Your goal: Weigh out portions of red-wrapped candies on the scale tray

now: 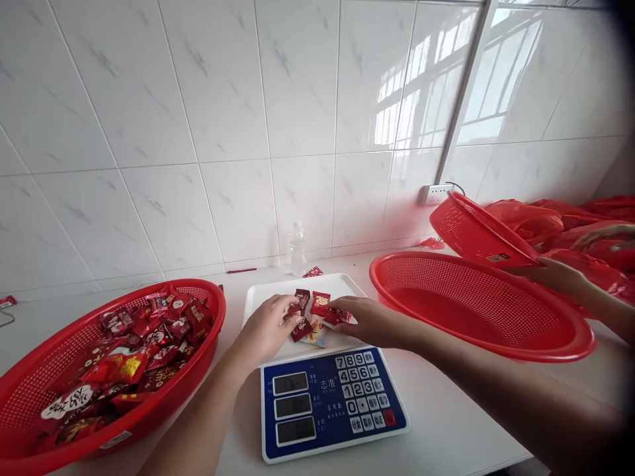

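Observation:
Both my hands rest over the white pan (268, 291) of a blue-faced electronic scale (327, 403). My left hand (265, 327) has curled fingers closed on small dark red candy packets (300, 311). My right hand (370, 320) pinches a red packet at its fingertips, next to another red packet (320, 303) lying on the pan. A few more packets sit under and between my hands.
A red perforated basket (30, 390) full of red candy packets stands at the left. An empty red basket (570, 344) stands at the right. Beyond it another person's hand (558, 272) holds a tilted red basket (471, 228). Red plastic bags (570, 225) and a clear bottle (297, 248) sit by the tiled wall.

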Tool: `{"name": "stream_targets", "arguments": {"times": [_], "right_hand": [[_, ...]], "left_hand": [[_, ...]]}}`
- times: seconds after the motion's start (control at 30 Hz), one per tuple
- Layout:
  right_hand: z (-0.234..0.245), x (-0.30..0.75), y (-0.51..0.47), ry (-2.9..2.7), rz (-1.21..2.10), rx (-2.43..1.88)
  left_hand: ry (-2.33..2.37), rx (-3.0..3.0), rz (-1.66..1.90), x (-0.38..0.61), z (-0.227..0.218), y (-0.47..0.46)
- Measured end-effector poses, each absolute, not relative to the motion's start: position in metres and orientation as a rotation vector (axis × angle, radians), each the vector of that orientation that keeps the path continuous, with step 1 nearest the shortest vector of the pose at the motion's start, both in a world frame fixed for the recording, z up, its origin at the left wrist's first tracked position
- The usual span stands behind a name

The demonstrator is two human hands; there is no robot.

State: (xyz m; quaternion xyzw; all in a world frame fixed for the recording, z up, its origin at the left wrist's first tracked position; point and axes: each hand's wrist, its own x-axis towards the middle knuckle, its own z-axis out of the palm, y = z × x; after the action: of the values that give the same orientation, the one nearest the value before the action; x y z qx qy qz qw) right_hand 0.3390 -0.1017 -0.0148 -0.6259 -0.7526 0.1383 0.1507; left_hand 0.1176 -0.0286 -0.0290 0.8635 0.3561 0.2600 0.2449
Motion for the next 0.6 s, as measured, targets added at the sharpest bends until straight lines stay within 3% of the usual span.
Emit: {"name": "stream_targets", "arguments": {"times": [0.37,0.6], "right_hand": [[0.009,0.345,-0.097,-2.16,0.383,-1.83],[-0.006,0.331,-0.115,-2.093,0.481,-1.965]], "left_hand": [[0.619,1.564,1.322,0.101,0.015,-0.031],[0.573,1.32,1.201,0.103,0.011,-0.025]]}}
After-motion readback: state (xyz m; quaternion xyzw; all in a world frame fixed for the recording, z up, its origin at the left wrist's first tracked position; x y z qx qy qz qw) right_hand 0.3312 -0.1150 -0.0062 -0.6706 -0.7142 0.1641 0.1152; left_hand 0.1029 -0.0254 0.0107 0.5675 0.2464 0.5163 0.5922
